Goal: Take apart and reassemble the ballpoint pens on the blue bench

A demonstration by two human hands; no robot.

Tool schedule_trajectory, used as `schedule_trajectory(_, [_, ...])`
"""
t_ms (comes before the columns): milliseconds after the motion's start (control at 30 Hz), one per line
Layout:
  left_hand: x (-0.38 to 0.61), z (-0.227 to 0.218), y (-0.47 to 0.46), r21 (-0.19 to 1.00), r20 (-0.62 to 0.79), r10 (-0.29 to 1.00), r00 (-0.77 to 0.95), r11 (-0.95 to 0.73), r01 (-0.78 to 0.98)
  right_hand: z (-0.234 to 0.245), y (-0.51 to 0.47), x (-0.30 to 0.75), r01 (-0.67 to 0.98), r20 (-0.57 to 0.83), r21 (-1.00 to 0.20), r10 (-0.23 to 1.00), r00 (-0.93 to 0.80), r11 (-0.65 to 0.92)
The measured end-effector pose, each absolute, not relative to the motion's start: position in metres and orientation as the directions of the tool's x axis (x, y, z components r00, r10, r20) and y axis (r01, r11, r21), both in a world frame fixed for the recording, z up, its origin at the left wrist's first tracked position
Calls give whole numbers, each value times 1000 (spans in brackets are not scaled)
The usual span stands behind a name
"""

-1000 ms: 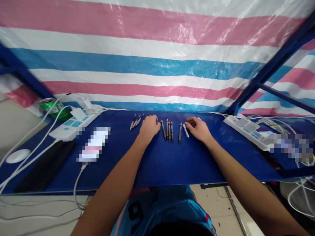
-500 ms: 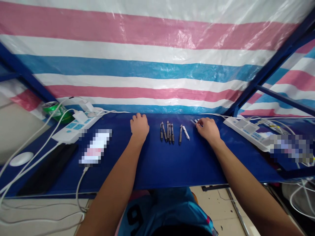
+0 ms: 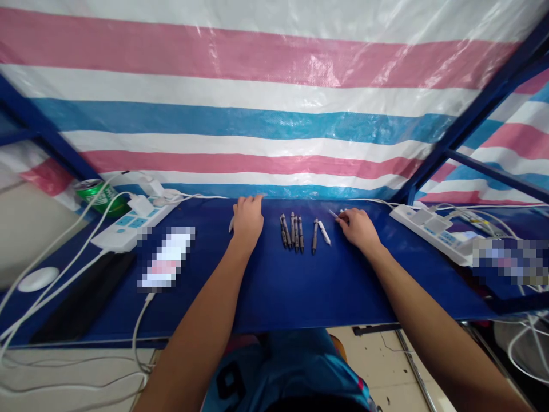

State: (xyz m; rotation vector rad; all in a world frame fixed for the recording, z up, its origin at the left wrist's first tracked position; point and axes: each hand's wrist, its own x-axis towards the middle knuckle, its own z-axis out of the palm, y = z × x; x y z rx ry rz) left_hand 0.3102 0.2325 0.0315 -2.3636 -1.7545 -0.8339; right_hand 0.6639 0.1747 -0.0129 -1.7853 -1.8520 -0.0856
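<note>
Left hand [image 3: 247,222] sits palm-down on the smooth blue plastic-sheet desk [image 3: 295,286], a grey pen's tip [image 3: 231,226] showing just beside it, right hand [image 3: 358,228] curled narrow at a thin metal pen tip [image 3: 333,213], neither grip readable, with ridged grey pens [image 3: 292,233] and a glossy white pen [image 3: 325,233] lying between them.

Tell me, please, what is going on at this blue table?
One person is working bare-handed at the blue table. Their left hand rests on the tabletop, a pen end showing beside it. Their right hand lies at a slim pen; whether it grips is unclear. Between the hands lie a row of dark pens and a white pen.
</note>
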Motion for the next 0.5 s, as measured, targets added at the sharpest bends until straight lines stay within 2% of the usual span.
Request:
schedule_trajectory(167, [333,29,229,363,578,724,377,-642,675,0,169,645,807,483,-524,875,19,272])
schedule_trajectory(300, [349,28,216,433,574,692,438,-710,555,12,157,622,645,481,-655,875,-47,394])
schedule_trajectory(500, [353,30,205,392,503,652,567,-757,523,22,147,607,620,506,-630,853,-129,468])
